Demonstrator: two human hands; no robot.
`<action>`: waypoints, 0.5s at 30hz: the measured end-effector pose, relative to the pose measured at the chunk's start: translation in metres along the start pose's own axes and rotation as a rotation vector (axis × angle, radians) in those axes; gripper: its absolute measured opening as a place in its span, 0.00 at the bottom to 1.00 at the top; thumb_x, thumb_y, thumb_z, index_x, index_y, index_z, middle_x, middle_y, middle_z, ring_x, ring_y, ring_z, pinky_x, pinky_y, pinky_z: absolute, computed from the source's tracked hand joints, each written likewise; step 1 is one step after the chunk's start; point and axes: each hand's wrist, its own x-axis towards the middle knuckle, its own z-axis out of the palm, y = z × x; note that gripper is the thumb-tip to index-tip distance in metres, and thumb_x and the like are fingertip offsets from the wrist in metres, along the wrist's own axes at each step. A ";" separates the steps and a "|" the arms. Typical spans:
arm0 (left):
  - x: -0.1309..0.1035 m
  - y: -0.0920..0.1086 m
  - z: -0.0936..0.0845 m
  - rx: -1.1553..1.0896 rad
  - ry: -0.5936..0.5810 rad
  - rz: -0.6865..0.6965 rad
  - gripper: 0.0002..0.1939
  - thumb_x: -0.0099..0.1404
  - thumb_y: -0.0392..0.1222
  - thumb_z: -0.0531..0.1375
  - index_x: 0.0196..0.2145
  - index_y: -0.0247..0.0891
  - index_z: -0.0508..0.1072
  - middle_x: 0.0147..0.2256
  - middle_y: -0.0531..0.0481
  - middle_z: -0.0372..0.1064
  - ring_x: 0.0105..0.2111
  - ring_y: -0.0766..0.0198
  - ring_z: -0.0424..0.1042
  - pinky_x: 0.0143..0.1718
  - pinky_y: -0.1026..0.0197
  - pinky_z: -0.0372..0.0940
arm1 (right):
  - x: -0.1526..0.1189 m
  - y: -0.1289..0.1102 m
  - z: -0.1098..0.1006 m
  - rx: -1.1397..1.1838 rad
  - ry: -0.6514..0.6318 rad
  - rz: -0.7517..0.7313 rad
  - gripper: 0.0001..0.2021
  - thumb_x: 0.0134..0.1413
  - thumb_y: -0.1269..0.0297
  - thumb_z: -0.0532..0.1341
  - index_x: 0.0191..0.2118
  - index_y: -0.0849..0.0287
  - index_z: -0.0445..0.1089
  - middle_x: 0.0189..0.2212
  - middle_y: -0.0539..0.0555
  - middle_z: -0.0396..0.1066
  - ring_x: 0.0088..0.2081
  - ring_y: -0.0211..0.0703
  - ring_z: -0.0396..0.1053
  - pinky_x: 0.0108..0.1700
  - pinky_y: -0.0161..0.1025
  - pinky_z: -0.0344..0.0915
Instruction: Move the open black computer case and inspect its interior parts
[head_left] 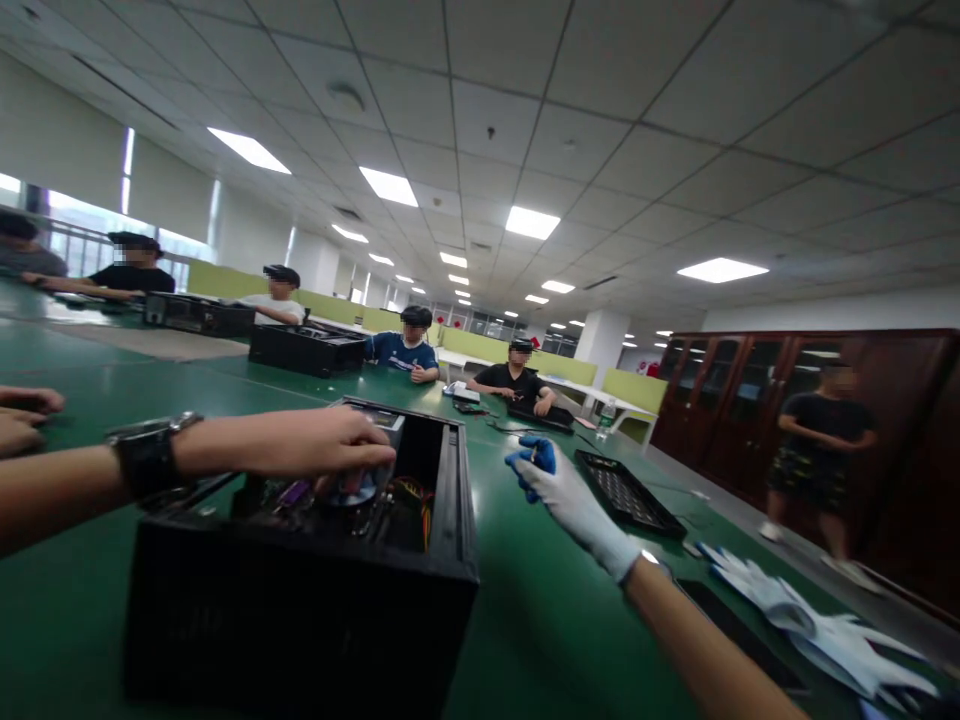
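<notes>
An open black computer case stands on the green table, with coloured cables and metal parts inside. My bare left hand, a dark watch on its wrist, reaches into it from the left. Its fingers curl down at a round shiny part; their tips are partly hidden, and what they grip is unclear. To the right of the case, my right hand wears a white glove with blue fingertips. Raised over the table, it pinches a small object too tiny to identify.
A black perforated panel, white gloves and a dark flat object lie at the right. Another person's hands rest at the left edge. People sit beyond with more cases; a person stands by the cabinets.
</notes>
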 end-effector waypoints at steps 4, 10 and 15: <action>0.022 -0.014 0.007 0.272 -0.100 0.109 0.26 0.65 0.49 0.66 0.60 0.44 0.73 0.52 0.42 0.77 0.50 0.47 0.77 0.52 0.51 0.71 | 0.015 -0.072 0.013 -0.321 -0.291 -0.371 0.14 0.63 0.55 0.65 0.51 0.56 0.72 0.47 0.56 0.77 0.44 0.46 0.73 0.48 0.44 0.70; 0.054 -0.044 0.069 0.470 -0.307 0.072 0.54 0.43 0.49 0.79 0.67 0.39 0.67 0.62 0.26 0.67 0.63 0.26 0.65 0.56 0.29 0.71 | 0.045 -0.102 0.068 -0.698 -0.711 -0.519 0.19 0.60 0.66 0.70 0.55 0.61 0.73 0.51 0.61 0.79 0.51 0.53 0.77 0.53 0.44 0.71; 0.047 -0.037 0.057 0.471 -0.332 0.043 0.61 0.40 0.45 0.80 0.70 0.39 0.61 0.67 0.23 0.58 0.67 0.28 0.61 0.63 0.35 0.66 | 0.070 -0.103 0.111 -1.181 -0.971 -0.576 0.17 0.63 0.63 0.66 0.55 0.62 0.74 0.49 0.64 0.80 0.49 0.61 0.79 0.40 0.45 0.73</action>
